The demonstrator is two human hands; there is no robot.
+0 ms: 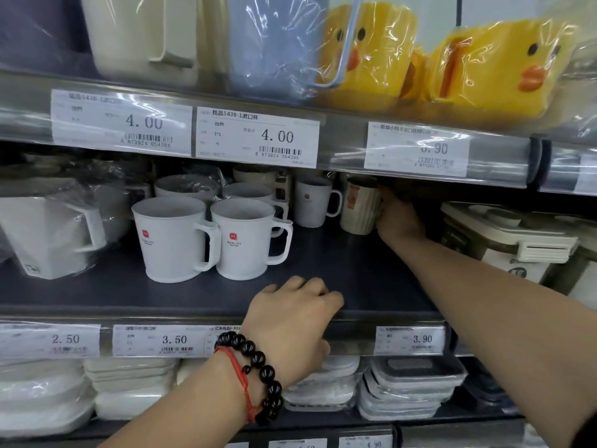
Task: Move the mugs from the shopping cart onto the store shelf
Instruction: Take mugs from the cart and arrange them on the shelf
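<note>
A beige mug [358,206] with an orange print stands far back on the dark middle shelf [339,270]. My right hand [399,218] reaches deep under the upper shelf and grips this mug from its right side. My left hand [294,321], with bead bracelets on the wrist, rests on the shelf's front edge, fingers curled over the lip. Two white mugs [176,240] with red logos stand side by side at the front left, and more white mugs [315,202] stand behind them. The shopping cart is out of view.
A wrapped white jug [48,234] sits at the shelf's left and a boxy white container [507,240] at its right. Yellow duck cups [497,69] and wrapped mugs fill the upper shelf. Stacked lidded boxes [410,386] lie below. Price tags [258,137] line the rails.
</note>
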